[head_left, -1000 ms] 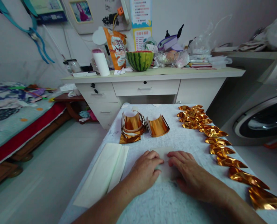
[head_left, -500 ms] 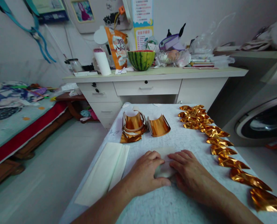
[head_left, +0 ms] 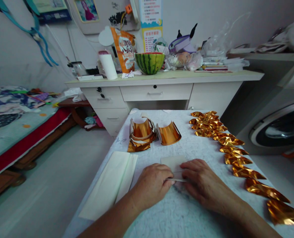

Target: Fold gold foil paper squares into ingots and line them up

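A small sheet of pale paper (head_left: 173, 162) lies on the cloth-covered table, its near edge folded or rolled up. My left hand (head_left: 154, 181) pinches the left end of that near edge between thumb and fingers. At the other end my right hand (head_left: 200, 180) grips the paper with bent fingers, its thumb mostly hidden. Left of my hands lies a stack of larger pale paper sheets (head_left: 109, 185). Beyond them stand curved gold foil sheets, one pile (head_left: 141, 132) at left and another curved stack (head_left: 170, 134) beside it.
Folded gold foil pieces (head_left: 239, 170) run in a row down the table's right side. Behind the table is a white desk (head_left: 159, 79) holding a halved watermelon (head_left: 149, 62) and an orange snack bag (head_left: 124, 49). A washing machine (head_left: 280, 122) stands right, a bed (head_left: 25, 132) left.
The near part of the small paper has been folded over into a narrow edge. My left thumb has closed in against my fingers, and more of the sheet's far part shows.
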`<action>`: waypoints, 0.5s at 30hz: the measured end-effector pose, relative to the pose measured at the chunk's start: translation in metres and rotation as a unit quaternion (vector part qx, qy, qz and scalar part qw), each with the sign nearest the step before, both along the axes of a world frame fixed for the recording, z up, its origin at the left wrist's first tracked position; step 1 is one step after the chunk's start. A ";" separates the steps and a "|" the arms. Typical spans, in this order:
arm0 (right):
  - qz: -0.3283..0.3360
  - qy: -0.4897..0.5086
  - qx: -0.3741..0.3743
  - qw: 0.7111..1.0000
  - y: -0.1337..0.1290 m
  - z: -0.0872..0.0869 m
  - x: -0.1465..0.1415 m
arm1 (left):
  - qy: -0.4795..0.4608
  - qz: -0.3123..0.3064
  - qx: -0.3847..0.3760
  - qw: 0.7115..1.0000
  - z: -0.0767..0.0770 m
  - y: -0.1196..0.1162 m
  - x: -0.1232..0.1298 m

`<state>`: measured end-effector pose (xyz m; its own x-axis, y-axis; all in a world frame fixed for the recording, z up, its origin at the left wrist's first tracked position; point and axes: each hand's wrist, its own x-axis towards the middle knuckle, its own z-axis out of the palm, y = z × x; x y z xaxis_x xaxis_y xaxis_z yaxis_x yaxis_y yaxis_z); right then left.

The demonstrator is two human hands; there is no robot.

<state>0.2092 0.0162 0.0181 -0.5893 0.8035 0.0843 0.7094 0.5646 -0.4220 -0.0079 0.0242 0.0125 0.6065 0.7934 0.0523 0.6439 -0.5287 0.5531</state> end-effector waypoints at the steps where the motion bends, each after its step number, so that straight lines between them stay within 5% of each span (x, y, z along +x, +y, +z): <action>1: -0.003 0.006 -0.009 1.000 0.001 -0.002 0.003 | 0.004 -0.002 -0.001 1.000 0.001 -0.001 0.000; 15: -0.099 0.173 -0.106 0.974 0.019 -0.021 0.005 | -0.002 0.175 -0.016 0.984 -0.012 0.000 0.009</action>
<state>0.2147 0.0352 -0.0032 -0.3878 0.9191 0.0699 0.5897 0.3056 -0.7475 0.0016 0.0244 0.0008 0.2947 0.9553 0.0249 0.7820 -0.2560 0.5683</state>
